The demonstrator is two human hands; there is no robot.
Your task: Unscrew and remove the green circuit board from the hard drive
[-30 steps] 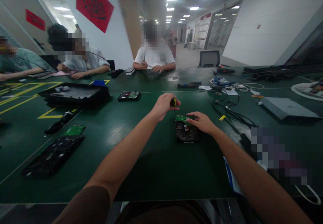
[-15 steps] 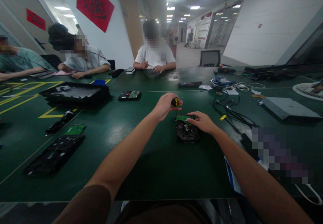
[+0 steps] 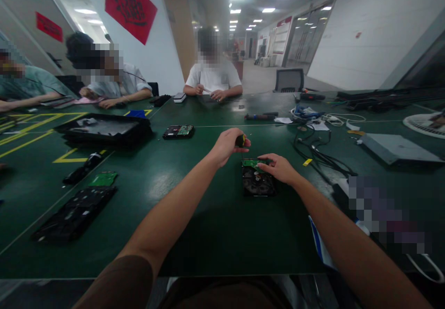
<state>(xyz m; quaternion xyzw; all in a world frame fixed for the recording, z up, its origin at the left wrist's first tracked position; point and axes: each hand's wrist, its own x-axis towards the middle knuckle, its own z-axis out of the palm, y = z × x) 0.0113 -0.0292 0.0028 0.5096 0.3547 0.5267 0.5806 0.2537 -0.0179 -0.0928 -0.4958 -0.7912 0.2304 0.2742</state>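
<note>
A hard drive (image 3: pixel 257 183) is seen lying flat on the green table (image 3: pixel 215 234), with its underside turned up and a green circuit board (image 3: pixel 251 163) at its far end. Everything else is placed from this drive.

Just above its far left corner, a screwdriver (image 3: pixel 239 140) with a black and yellow handle is gripped in the left hand (image 3: pixel 225 145). The fingers are curled tight round the handle and the thumb is laid across its top. The shaft is pointed down toward the board, though the tip is too small to be made out.

The right hand (image 3: pixel 280 167) is laid on the drive's far right corner, with the fingers stretched leftward over the circuit board. Whether the board's edge is pinched or only pressed cannot be told.

To the right of the drive, a tangle of black cables (image 3: pixel 313 153) is spread out, and further right a flat grey box (image 3: pixel 394 147) is set. Beyond the drive and to the left, a second drive (image 3: pixel 178 131) is seen. Further left again, a black tray (image 3: pixel 104 130) is placed. Well to the left of the drive, a loose green board (image 3: pixel 103 179) and a long black panel (image 3: pixel 74 211) are laid. Far beyond the drive, a person in a white shirt (image 3: pixel 212 79) is seated at the table's end.
</note>
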